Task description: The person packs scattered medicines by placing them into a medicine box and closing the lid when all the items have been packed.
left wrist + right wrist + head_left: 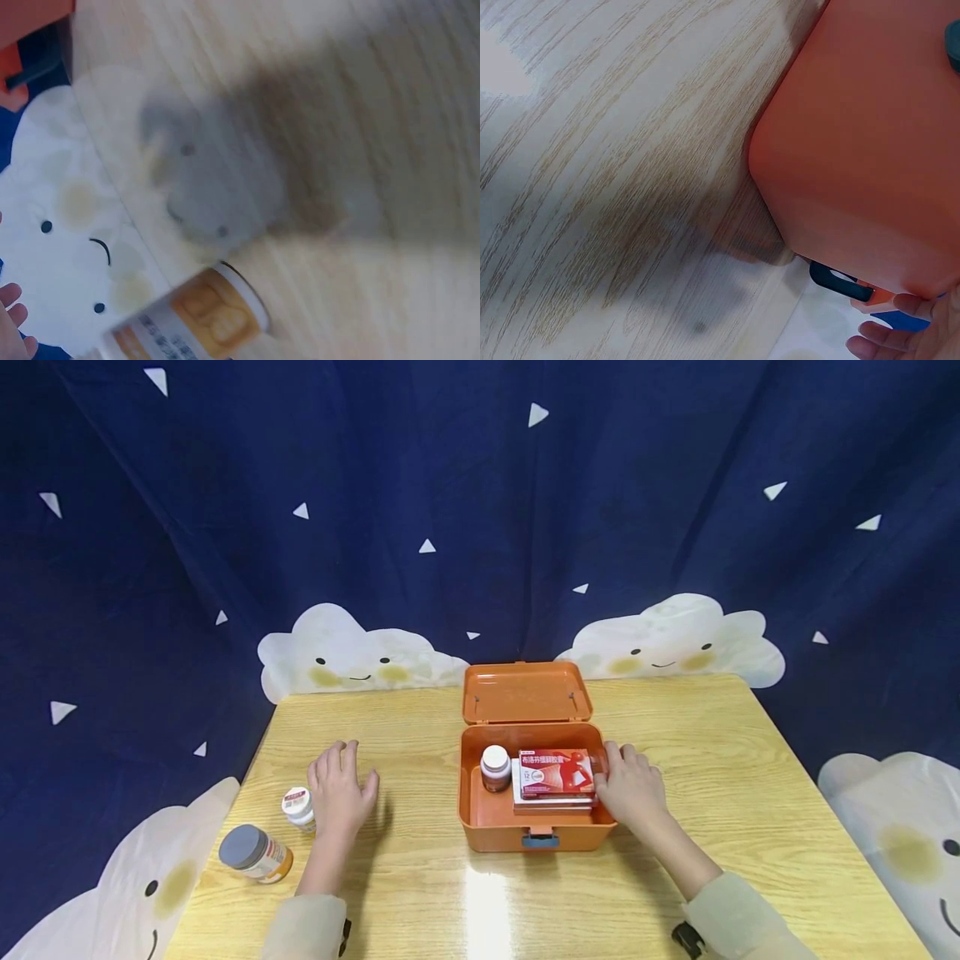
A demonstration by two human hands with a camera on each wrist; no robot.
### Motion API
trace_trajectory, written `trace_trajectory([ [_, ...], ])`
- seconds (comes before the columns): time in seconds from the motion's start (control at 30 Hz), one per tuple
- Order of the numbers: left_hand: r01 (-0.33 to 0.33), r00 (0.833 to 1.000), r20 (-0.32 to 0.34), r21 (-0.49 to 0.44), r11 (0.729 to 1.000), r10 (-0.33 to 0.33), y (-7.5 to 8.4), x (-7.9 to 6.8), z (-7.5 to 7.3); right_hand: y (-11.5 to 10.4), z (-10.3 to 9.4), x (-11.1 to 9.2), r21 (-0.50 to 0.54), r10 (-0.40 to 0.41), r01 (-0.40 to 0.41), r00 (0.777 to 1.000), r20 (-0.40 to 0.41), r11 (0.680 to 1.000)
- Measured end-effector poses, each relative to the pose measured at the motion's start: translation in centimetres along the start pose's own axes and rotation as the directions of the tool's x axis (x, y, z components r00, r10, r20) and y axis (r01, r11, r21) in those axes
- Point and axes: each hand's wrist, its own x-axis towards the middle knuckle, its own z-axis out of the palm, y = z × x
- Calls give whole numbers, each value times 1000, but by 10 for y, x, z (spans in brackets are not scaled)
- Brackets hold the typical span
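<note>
My left hand (341,789) is over the left of the table with its fingers spread and nothing in them. Close beside it stands a small white-capped bottle (297,807); its orange-and-white label (214,311) shows in the left wrist view. My right hand (633,785) is at the right rim of an orange medicine box (498,839), fingers loosely bent and thumb reaching over the edge. The box's lid (528,693) is tipped back. Inside are a brown bottle with a white cap (495,760) and a red medicine carton (555,772) lying on a white carton (551,810).
A larger jar with a grey lid (243,847) and amber body stands at the table's left edge. A blue latch (540,841) is on the box's front. Behind the wooden table (720,793) hangs a dark blue curtain (480,485) with clouds on it.
</note>
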Motion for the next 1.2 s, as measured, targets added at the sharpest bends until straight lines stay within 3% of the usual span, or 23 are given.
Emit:
trace_trajectory([
  [0.23,103,995,9,17,995,-103,-21,-7,-1,-1,-1,-1,3,0,0,1000,-4,1000],
  [0.4,221,973,63,11,975,-221,-32,-12,-2,-1,-1,-1,6,0,0,1000,-10,1000],
  [0.6,302,951,59,8,953,-302,-40,-15,-7,0,0,0,6,4,-4,1000,-8,1000],
  [0.77,352,933,80,7,936,-351,-43,-20,-11,0,0,0,6,4,-4,1000,-5,1000],
  [0.97,379,922,84,4,925,-378,-45,-26,-13,-1,0,-1,5,7,-7,1000,-3,1000],
  [1.2,388,921,20,-27,921,-388,-47,-34,-14,-1,-2,-1,6,9,-9,1000,9,1000],
])
